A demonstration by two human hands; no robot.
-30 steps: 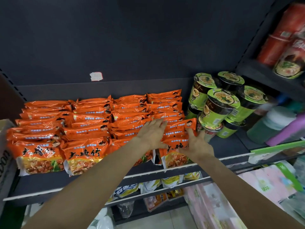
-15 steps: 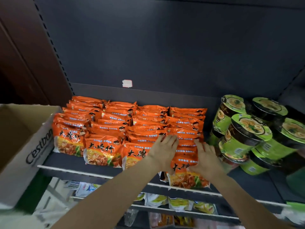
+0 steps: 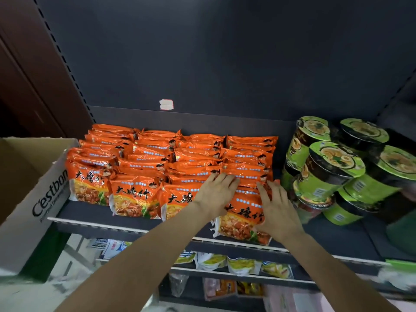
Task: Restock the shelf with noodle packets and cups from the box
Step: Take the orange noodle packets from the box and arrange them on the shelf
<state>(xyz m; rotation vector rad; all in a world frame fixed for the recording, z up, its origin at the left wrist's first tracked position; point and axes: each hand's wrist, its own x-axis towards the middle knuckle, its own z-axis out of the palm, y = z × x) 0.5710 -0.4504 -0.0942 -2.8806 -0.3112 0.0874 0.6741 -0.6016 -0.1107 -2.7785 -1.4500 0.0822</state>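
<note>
Several rows of orange noodle packets (image 3: 144, 158) stand packed on the dark shelf (image 3: 333, 235). My left hand (image 3: 216, 194) lies flat with straight fingers on the packets of the right-hand rows. My right hand (image 3: 275, 206) presses the right side of the front packet (image 3: 243, 221) of the rightmost row, fingers straight. That packet sits at the shelf's front edge. Green noodle cups (image 3: 326, 170) are stacked in a leaning pile to the right. The cardboard box (image 3: 33, 199), printed "C'estbon", stands at the left, its inside hidden.
A white sticker (image 3: 166, 104) is on the dark back panel. Lower shelves hold yellow and white packets (image 3: 243, 265). Bare shelf surface lies between the orange packets and the green cups. A brown wall panel (image 3: 27, 75) rises at the far left.
The view has swung left, bringing the cardboard box into sight. Both hands stay on the rightmost packets and have shifted little; the front right packet now sits nearer the shelf edge.
</note>
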